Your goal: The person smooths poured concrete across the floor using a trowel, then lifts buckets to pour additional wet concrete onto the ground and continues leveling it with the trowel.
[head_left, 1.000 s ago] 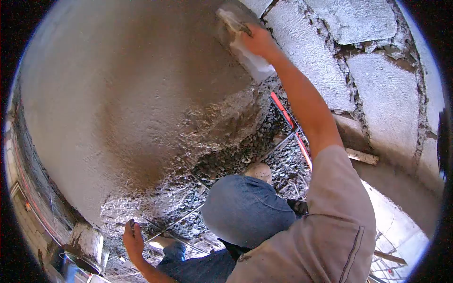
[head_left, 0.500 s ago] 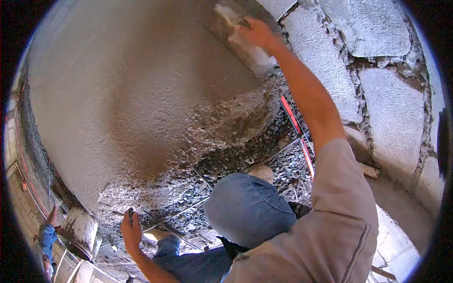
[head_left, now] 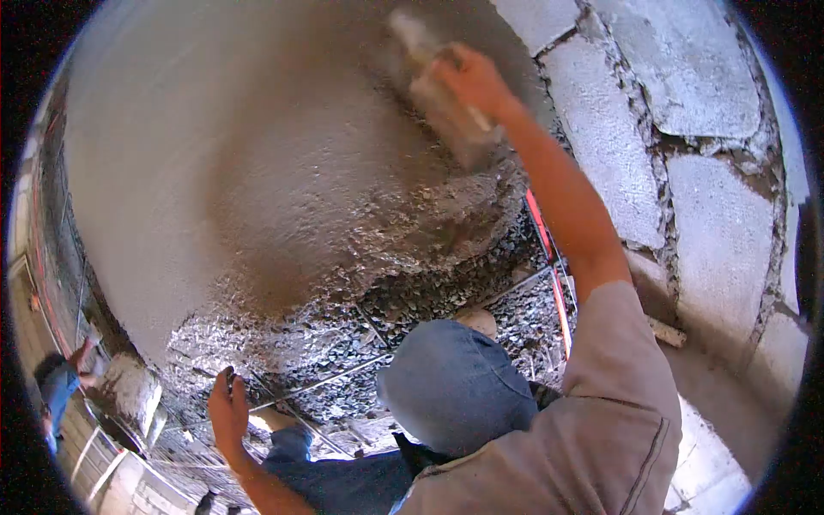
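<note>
My right hand (head_left: 474,84) is wrapped round the handle of a long, flat finishing trowel (head_left: 451,129), blurred by motion. The trowel lies against wet grey concrete (head_left: 283,163), near its edge by the stone wall. Low on the left, the fingers of my left hand (head_left: 227,419) close on a small dark-handled tool (head_left: 228,376); its exact kind cannot be made out. This hand is above the rough front edge of the concrete, where dark gravel (head_left: 421,293) and thin reinforcing bars (head_left: 339,378) show.
A wall of pale stone blocks (head_left: 717,219) rises on the right. Red-and-white strips (head_left: 539,223) stand near my right forearm. My capped head (head_left: 455,386) covers part of the gravel. At the far left, another person in blue (head_left: 60,386) is beside a whitish post (head_left: 133,390).
My right hand and the trowel have shifted slightly right and down across the concrete. My left hand has moved a little left. The person at the far left has also changed position.
</note>
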Tool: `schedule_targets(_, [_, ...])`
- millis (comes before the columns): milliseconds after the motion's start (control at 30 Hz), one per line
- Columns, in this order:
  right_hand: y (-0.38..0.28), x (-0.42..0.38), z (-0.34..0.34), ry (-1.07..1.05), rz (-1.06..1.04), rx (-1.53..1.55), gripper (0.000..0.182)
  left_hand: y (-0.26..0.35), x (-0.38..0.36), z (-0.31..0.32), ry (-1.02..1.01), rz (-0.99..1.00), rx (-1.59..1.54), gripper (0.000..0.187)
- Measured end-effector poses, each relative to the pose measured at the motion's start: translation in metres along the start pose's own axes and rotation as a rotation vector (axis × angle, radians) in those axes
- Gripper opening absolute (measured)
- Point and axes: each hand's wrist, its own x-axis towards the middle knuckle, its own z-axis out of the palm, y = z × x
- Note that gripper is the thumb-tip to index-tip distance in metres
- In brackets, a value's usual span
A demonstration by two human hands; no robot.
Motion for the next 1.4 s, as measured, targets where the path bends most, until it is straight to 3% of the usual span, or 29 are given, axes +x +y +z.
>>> schedule_targets(133, [0.044, 0.072, 0.001, 0.304, 0.116, -0.136, 0.045, -0.018, -0.009, 0.001, 0.011, 0.036, 0.114, 0.032])
schedule_targets(267, [0.015, 0.074, 0.007, 0.113, 0.104, -0.038, 0.042, -0.001, -0.018, -0.004, 0.029, -0.1, 0.001, 0.036])
schedule_targets(367, [0.013, 0.074, 0.029, 0.09, -0.076, -0.057, 0.039, -0.014, -0.022, 0.004, 0.064, 0.025, 0.124, 0.035])
schedule_targets(467, [-0.038, 0.044, 0.047, -0.145, -0.032, -0.098, 0.037, -0.005, -0.028, 0.001, 0.072, -0.015, 0.092, 0.035])
schedule_targets(500, [-0.042, 0.038, 0.058, -0.169, -0.053, -0.076, 0.038, -0.002, -0.028, -0.002, 0.012, -0.135, 0.036, 0.034])
schedule_targets(533, [-0.047, 0.032, 0.068, -0.189, -0.074, -0.053, 0.04, -0.005, -0.028, 0.0, 0.1, 0.011, 0.055, 0.034])
schedule_targets(600, [-0.062, 0.015, 0.084, -0.255, -0.109, 0.005, 0.039, 0.005, -0.027, -0.007, 0.03, -0.08, 0.012, 0.033])
schedule_targets(767, [-0.134, -0.058, 0.115, -0.403, -0.145, 0.096, 0.044, 0.002, -0.022, -0.006, 0.044, -0.059, 0.016, 0.032])
schedule_targets(833, [-0.169, -0.089, 0.105, -0.455, -0.498, 0.259, 0.044, 0.0, -0.016, -0.005, 0.033, 0.005, 0.071, 0.032])
schedule_targets(867, [-0.175, -0.108, 0.119, -0.427, -0.483, 0.174, 0.039, -0.005, -0.015, -0.003, 0.03, 0.01, 0.091, 0.033])
schedule_targets(933, [-0.173, -0.127, 0.146, -0.745, -0.491, 0.198, 0.032, 0.0, -0.01, -0.006, -0.022, -0.03, 0.02, 0.035])
schedule_targets(1000, [-0.18, -0.152, 0.146, -0.848, -0.491, 0.189, 0.033, 0.002, -0.009, -0.007, -0.047, -0.063, -0.036, 0.035])
schedule_targets(1100, [-0.16, -0.162, 0.144, -0.625, -0.499, 0.239, 0.032, -0.004, -0.01, -0.007, -0.063, -0.073, -0.032, 0.036])
schedule_targets(1167, [-0.143, -0.145, 0.104, -0.572, -0.417, 0.223, 0.035, 0.003, -0.01, -0.008, -0.058, -0.075, -0.068, 0.036])
schedule_targets(1233, [-0.114, -0.126, 0.075, -0.227, -0.438, 0.231, 0.04, 0.001, -0.01, -0.008, -0.041, -0.065, -0.068, 0.037])
schedule_targets(1300, [-0.071, -0.107, 0.038, -0.144, -0.171, 0.102, 0.044, -0.002, -0.009, -0.008, -0.039, -0.069, -0.058, 0.036])
schedule_targets(1367, [-0.027, -0.083, 0.009, -0.032, 0.041, 0.268, 0.043, -0.006, -0.01, -0.005, -0.033, -0.077, -0.061, 0.036])
schedule_targets(1400, [-0.004, -0.072, -0.006, 0.079, 0.014, 0.07, 0.041, -0.006, -0.01, -0.004, -0.029, -0.081, -0.063, 0.036])
